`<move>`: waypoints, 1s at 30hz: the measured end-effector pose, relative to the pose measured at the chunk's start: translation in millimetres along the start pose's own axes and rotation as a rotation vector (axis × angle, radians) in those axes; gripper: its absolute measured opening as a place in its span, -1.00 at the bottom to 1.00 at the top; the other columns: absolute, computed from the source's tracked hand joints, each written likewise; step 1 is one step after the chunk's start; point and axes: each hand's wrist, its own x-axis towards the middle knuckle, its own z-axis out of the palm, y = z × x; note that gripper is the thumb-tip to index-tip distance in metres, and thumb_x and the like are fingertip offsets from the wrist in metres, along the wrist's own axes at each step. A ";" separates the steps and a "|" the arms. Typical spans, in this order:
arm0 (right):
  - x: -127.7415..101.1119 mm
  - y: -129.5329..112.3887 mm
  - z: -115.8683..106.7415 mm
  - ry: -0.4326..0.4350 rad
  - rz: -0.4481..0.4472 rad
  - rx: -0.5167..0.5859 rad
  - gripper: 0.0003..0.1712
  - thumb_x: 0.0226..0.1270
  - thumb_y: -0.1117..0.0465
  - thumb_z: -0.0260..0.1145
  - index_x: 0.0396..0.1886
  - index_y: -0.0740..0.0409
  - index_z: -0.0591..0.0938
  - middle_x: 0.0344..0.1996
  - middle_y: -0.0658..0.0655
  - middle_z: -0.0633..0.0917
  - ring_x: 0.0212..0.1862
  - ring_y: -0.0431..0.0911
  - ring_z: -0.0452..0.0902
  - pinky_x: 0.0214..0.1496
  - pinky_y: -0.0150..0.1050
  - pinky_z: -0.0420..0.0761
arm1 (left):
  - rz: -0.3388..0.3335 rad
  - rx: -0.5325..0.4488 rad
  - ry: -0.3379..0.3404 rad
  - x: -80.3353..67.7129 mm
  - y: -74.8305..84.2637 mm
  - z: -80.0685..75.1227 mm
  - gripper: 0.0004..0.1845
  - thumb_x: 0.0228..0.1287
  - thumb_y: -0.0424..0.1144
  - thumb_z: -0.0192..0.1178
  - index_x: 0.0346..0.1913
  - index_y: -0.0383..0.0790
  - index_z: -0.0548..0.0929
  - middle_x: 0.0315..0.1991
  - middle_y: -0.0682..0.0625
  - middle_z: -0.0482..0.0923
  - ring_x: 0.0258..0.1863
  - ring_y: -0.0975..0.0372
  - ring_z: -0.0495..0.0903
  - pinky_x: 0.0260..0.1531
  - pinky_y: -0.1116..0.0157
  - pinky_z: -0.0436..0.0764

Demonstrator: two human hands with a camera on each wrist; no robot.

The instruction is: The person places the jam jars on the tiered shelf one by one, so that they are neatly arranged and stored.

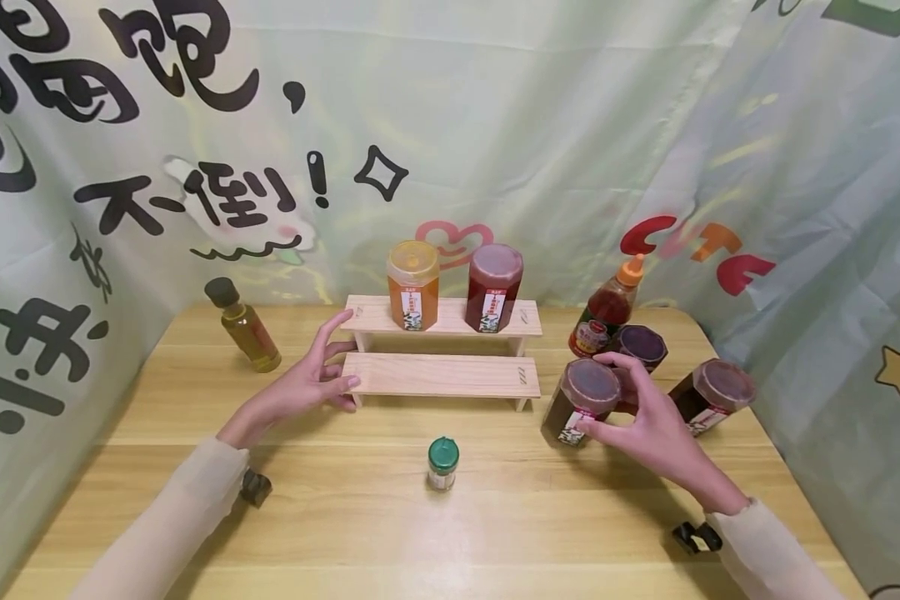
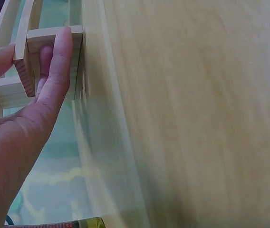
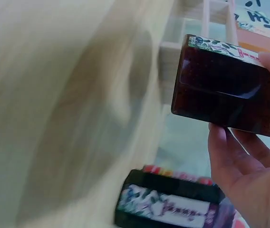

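My left hand [image 1: 300,383] is at the left end of a two-tier wooden shelf [image 1: 442,375]. In the left wrist view its thumb and fingers pinch the end of the lower board [image 2: 24,71]. My right hand [image 1: 656,425] grips a dark jar [image 3: 225,88] with a floral label, thumb on one side and fingers on the other. In the right wrist view the jar is lifted above the table, its base towards the wood. It hangs just right of the shelf, slightly tilted. On the upper tier stand an amber jar [image 1: 414,287] and a red jar [image 1: 495,287].
Behind the held jar are a red sauce bottle [image 1: 607,308] with an orange cap and another dark jar [image 1: 642,346]. A further dark jar [image 1: 712,396] stands right of my hand. An oil bottle [image 1: 247,333] is at left, a green-capped shaker [image 1: 442,462] in front. Printed curtains surround the table.
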 end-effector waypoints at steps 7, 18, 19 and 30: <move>10.5 -23.3 5.4 0.001 -0.025 0.030 0.09 0.13 0.30 0.78 0.60 -0.09 0.41 0.10 0.07 0.72 -0.01 -0.15 0.72 -0.01 -0.45 0.74 | 0.003 0.001 -0.016 -0.5 0.7 -1.4 0.20 0.56 -0.57 0.22 0.75 0.52 -0.29 0.69 -0.48 -0.23 -0.06 -0.26 0.69 -0.14 -0.18 0.86; 30.5 -54.5 18.2 -0.026 -0.070 0.094 0.06 0.09 0.28 0.81 0.53 -0.19 0.45 0.17 -0.04 0.70 0.02 -0.08 0.74 0.05 -0.39 0.76 | -0.005 0.015 -0.017 -1.0 2.0 -1.9 0.17 0.60 -0.55 0.18 0.75 0.53 -0.30 0.69 -0.49 -0.27 0.04 -0.29 0.68 -0.17 -0.19 0.86; 33.5 -56.8 20.6 -0.030 -0.083 0.099 0.05 0.10 0.28 0.80 0.54 -0.18 0.45 0.17 -0.04 0.71 0.03 -0.08 0.74 0.06 -0.39 0.76 | -0.007 0.014 -0.016 -0.9 2.1 -1.9 0.17 0.60 -0.55 0.18 0.74 0.54 -0.30 0.69 -0.49 -0.27 0.06 -0.29 0.67 -0.17 -0.19 0.86; 67.6 -80.7 57.1 -0.100 -0.139 0.233 0.02 0.15 0.27 0.78 0.55 -0.12 0.45 0.23 0.01 0.69 0.09 -0.06 0.74 0.15 -0.21 0.80 | -0.017 0.024 -0.011 -2.0 1.4 -0.7 0.17 0.60 -0.53 0.19 0.74 0.55 -0.30 0.69 -0.48 -0.25 0.01 -0.32 0.67 -0.18 -0.19 0.86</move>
